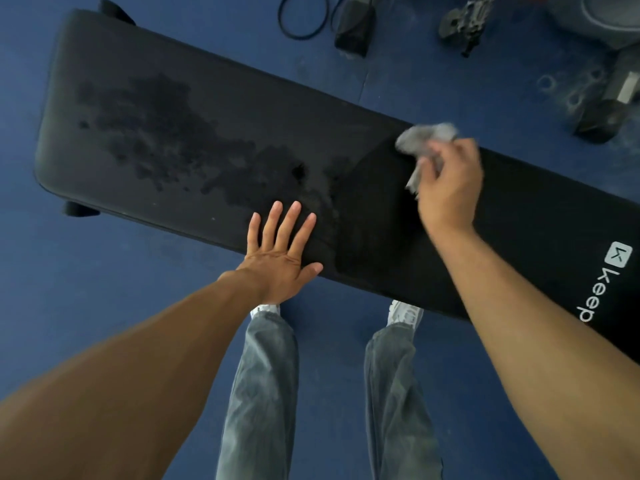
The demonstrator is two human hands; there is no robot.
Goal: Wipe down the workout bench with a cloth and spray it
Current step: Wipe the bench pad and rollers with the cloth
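A long black padded workout bench (145,81) runs from upper left to lower right, with a white logo near its right end. Dark wet blotches (166,133) spread over its left and middle part. My left hand (282,258) lies flat with straight fingers on the bench's near edge. My right hand (450,188) grips a crumpled grey cloth (427,138) over the bench's far edge, right of the wet patch. No spray bottle is in view.
The bench stands on a blue gym floor (86,289). Beyond it lie a black cable loop (301,19), dark dumbbells (353,29) and other gym gear (609,105) at upper right. My legs and white shoes (405,313) stand close to the near edge.
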